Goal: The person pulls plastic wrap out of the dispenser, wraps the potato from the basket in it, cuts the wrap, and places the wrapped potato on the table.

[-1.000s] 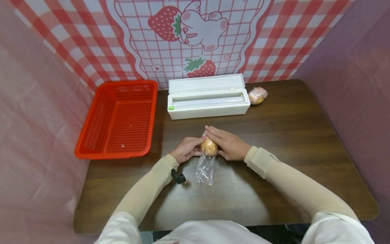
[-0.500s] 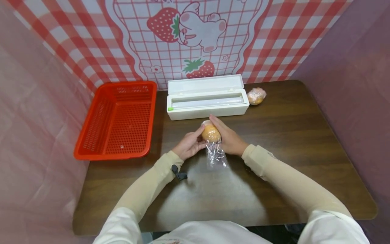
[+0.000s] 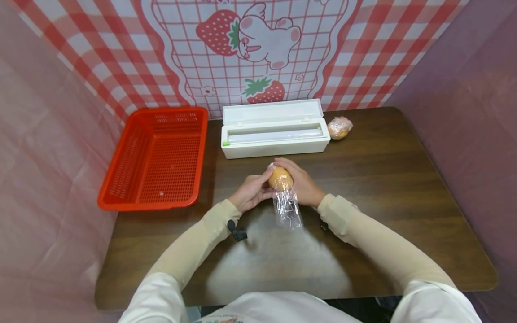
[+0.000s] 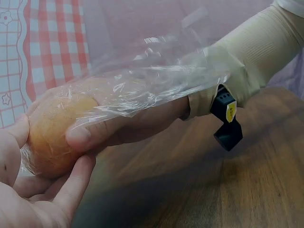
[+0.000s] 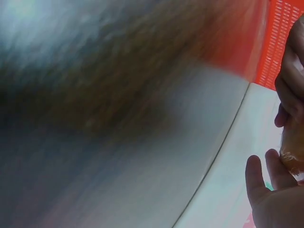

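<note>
An orange round fruit (image 3: 280,178) partly covered in clear cling film sits between both hands above the brown table (image 3: 383,179). My left hand (image 3: 251,192) cups its left side and my right hand (image 3: 300,181) grips its right side, fingers curled over the top. A loose tail of cling film (image 3: 287,210) hangs from the fruit toward me. In the left wrist view the fruit (image 4: 57,133) rests in the left palm, with the right thumb (image 4: 109,133) across it and film (image 4: 156,85) draped over the right hand. The right wrist view is blurred.
A white cling film dispenser box (image 3: 274,129) stands open behind the hands. A wrapped fruit (image 3: 339,127) lies right of the box. A red plastic basket (image 3: 155,158) sits at the left of the table. Cloth walls close in on three sides.
Both hands lifted the fruit off the table and moved it away from me toward the box. The film tail swung from lying on the table to hanging below the fruit.
</note>
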